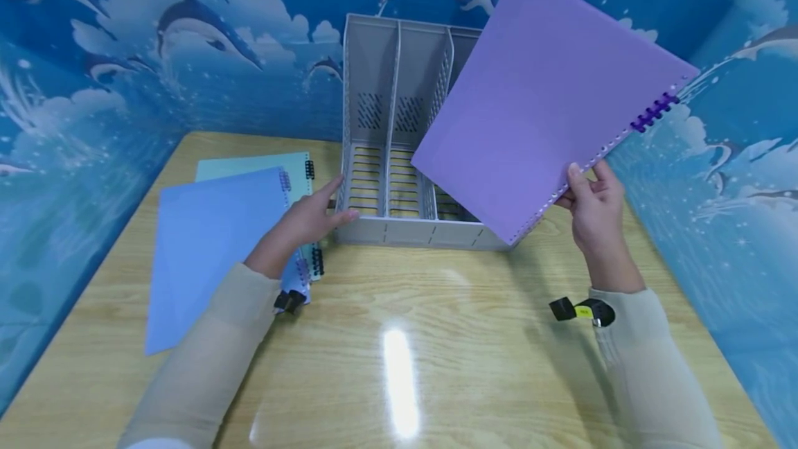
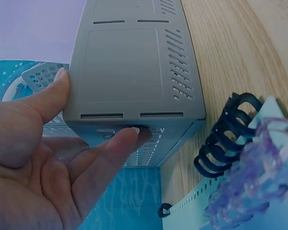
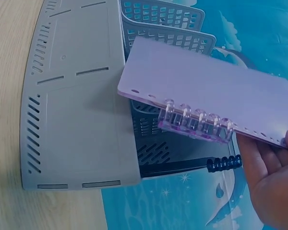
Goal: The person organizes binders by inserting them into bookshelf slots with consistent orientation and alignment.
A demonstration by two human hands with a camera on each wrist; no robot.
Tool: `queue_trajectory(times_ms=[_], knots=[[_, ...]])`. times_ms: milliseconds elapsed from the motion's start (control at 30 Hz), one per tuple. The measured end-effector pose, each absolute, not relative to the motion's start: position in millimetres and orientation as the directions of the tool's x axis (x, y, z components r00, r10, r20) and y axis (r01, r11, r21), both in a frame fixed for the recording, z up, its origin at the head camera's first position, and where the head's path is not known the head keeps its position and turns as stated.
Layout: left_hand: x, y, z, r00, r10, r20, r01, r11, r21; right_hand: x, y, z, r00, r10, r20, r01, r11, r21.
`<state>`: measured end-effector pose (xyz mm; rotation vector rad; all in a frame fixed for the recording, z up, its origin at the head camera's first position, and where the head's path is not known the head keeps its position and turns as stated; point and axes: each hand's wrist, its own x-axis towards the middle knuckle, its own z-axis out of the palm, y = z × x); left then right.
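A purple loose-leaf notebook is tilted above the right part of a grey file organizer. My right hand pinches its ring-bound edge, thumb on the cover and fingers behind. One notebook corner overlaps the organizer's front rim in the head view. My left hand holds the organizer's front left corner, thumb at the front rim, fingers along the side wall. In the right wrist view, a dark notebook with black rings stands in the organizer's end compartment.
Left of the organizer, a blue notebook lies over a mint green notebook, partly under my left forearm. Both lie on a wooden table. A dolphin-patterned backdrop rises behind the organizer and at both sides.
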<state>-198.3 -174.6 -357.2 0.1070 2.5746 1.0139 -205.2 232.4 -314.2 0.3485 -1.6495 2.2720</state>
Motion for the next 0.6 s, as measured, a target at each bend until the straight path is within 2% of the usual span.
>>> queue_trajectory(times_ms=[300,600], knots=[[-197.6,-174.8,-356.8,-0.930,0.207,-0.302,-0.053,0.741,0.670,-201.4,230.0,-312.6,-0.901,0.164,0.401,-0.428,-0.195,-0.882],[-195.7,-174.8,-355.6,-0.931,0.209,-0.299,-0.056,0.727,0.684,-199.6,229.8,-308.3,-0.895,0.215,0.390,-0.429,-0.180,-0.885]])
